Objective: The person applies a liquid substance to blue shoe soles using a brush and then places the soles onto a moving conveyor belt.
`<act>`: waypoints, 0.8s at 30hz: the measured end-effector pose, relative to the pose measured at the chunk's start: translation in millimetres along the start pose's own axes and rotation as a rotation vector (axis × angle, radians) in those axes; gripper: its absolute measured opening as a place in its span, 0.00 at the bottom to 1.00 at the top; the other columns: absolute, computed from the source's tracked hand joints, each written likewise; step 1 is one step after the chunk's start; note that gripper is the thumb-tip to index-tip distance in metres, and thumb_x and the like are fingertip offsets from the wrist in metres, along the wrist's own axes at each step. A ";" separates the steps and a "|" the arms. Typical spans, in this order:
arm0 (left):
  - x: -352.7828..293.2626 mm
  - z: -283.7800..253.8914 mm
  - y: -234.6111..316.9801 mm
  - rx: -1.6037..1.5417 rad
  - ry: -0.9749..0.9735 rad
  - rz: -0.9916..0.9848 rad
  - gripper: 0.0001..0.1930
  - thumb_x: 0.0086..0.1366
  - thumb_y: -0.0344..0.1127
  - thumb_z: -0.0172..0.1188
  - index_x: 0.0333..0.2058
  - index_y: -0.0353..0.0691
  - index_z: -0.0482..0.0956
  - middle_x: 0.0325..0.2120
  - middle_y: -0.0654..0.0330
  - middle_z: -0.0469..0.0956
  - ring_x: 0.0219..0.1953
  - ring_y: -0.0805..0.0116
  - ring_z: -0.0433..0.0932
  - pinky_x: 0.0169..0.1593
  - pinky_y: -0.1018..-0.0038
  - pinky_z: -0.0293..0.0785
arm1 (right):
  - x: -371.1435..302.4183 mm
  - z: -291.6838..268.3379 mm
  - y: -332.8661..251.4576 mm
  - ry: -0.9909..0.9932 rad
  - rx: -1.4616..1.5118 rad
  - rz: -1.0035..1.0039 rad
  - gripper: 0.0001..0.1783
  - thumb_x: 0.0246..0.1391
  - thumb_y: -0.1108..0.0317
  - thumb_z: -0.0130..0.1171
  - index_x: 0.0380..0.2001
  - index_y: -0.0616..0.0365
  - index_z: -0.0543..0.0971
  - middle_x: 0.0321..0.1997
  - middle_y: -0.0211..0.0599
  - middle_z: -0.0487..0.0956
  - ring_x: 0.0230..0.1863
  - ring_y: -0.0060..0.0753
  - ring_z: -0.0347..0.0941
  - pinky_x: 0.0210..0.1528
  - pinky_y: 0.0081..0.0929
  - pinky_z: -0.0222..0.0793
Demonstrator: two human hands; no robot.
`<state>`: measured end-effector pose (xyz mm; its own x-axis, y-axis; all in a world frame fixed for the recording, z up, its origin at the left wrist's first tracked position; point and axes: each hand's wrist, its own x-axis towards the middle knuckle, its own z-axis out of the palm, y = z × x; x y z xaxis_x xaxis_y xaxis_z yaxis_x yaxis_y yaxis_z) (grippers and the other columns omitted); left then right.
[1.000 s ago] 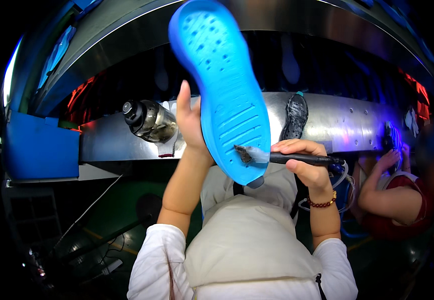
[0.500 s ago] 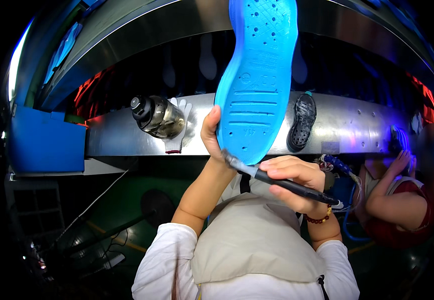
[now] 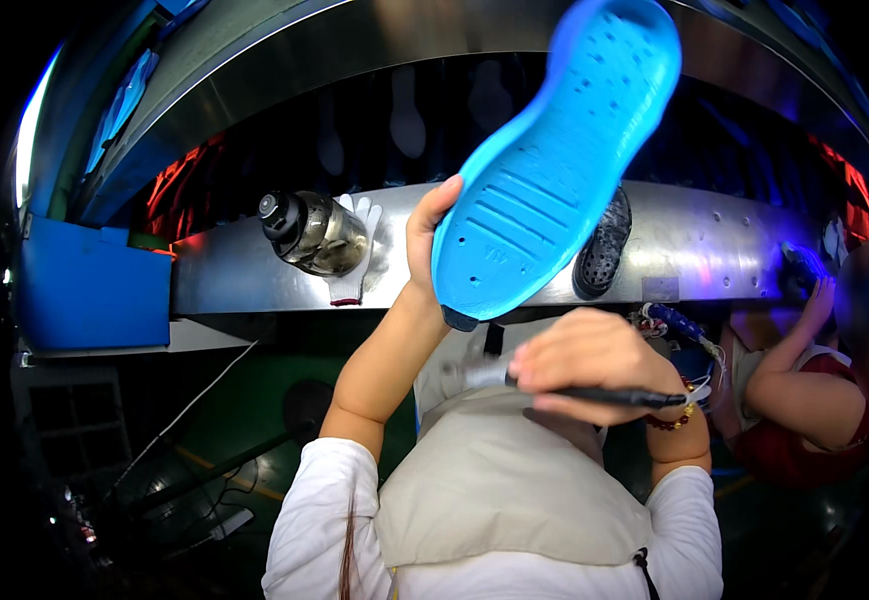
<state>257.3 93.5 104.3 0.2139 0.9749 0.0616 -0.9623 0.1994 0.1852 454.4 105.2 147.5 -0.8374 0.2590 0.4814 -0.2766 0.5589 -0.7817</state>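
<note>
My left hand (image 3: 427,235) is closed round the left edge of a large bright blue shoe sole (image 3: 531,200). Small holes dot its upper part, and raised bars cross the middle. A small dark piece (image 3: 459,319) juts out at its lower end; what it belongs to is hidden. Below and to the right, apart from the sole, my right hand (image 3: 594,362) grips a brush (image 3: 614,396) by its black handle. The brush's pale front end points left and is smeared by motion. A dark speckled clog (image 3: 604,255) lies on the metal ledge, partly covered by the sole.
A dark-capped bottle (image 3: 314,232) stands on the metal ledge (image 3: 714,240) beside a white glove (image 3: 354,285). Behind the ledge hang pale sole shapes (image 3: 407,115). A blue box (image 3: 94,285) is at left. A co-worker's arm (image 3: 804,400) reaches in at right.
The sole has tilted, its top swinging to the right. My right hand and the brush have moved down, away from the sole's lower end.
</note>
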 end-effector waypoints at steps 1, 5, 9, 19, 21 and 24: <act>-0.3 0.9 1.8 0.004 0.003 -0.001 0.30 0.57 0.48 0.47 0.50 0.27 0.63 0.44 0.44 0.71 0.43 0.53 0.74 0.48 0.62 0.71 | 0.4 -2.0 -3.9 -0.115 0.001 -0.015 0.11 0.38 0.74 0.62 0.30 0.57 0.78 0.36 0.36 0.78 0.37 0.35 0.75 0.38 0.27 0.70; -4.2 19.5 -2.1 0.390 0.305 -0.279 0.31 0.54 0.47 0.53 0.50 0.28 0.64 0.44 0.42 0.69 0.41 0.54 0.74 0.45 0.66 0.72 | -8.8 -23.2 8.7 0.045 -0.173 0.096 0.11 0.38 0.73 0.63 0.31 0.56 0.78 0.36 0.34 0.79 0.35 0.33 0.76 0.32 0.23 0.68; -8.8 27.9 -1.3 0.743 0.417 -0.520 0.36 0.49 0.52 0.56 0.49 0.28 0.65 0.41 0.41 0.69 0.39 0.56 0.71 0.40 0.69 0.70 | -13.5 -30.3 6.0 -0.349 -0.208 0.115 0.12 0.39 0.74 0.62 0.33 0.54 0.79 0.38 0.35 0.79 0.35 0.31 0.76 0.29 0.20 0.66; -19.1 28.9 0.1 0.908 0.505 -0.673 0.40 0.47 0.56 0.57 0.51 0.29 0.62 0.42 0.39 0.67 0.38 0.56 0.72 0.37 0.70 0.72 | -18.3 -54.3 4.2 -0.544 -0.327 0.276 0.10 0.41 0.71 0.57 0.32 0.55 0.79 0.36 0.31 0.79 0.39 0.30 0.75 0.37 0.24 0.69; -22.9 31.2 2.7 0.866 0.544 -0.648 0.40 0.47 0.57 0.57 0.50 0.28 0.63 0.42 0.40 0.67 0.38 0.57 0.73 0.37 0.70 0.72 | -20.4 -63.2 11.6 -0.294 -0.150 0.203 0.10 0.42 0.71 0.56 0.32 0.56 0.78 0.36 0.35 0.79 0.39 0.34 0.75 0.38 0.25 0.70; -23.5 28.2 6.7 1.035 0.395 -0.673 0.41 0.48 0.56 0.56 0.51 0.25 0.62 0.42 0.39 0.67 0.39 0.56 0.72 0.37 0.70 0.71 | -22.3 -67.1 21.4 -0.392 -0.180 0.277 0.12 0.42 0.72 0.58 0.35 0.58 0.77 0.37 0.40 0.78 0.39 0.38 0.75 0.40 0.28 0.70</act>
<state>250.6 69.1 131.8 0.3676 0.7121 -0.5982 -0.0711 0.6629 0.7454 498.8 164.3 146.7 -0.9912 0.1209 0.0543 0.0371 0.6468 -0.7618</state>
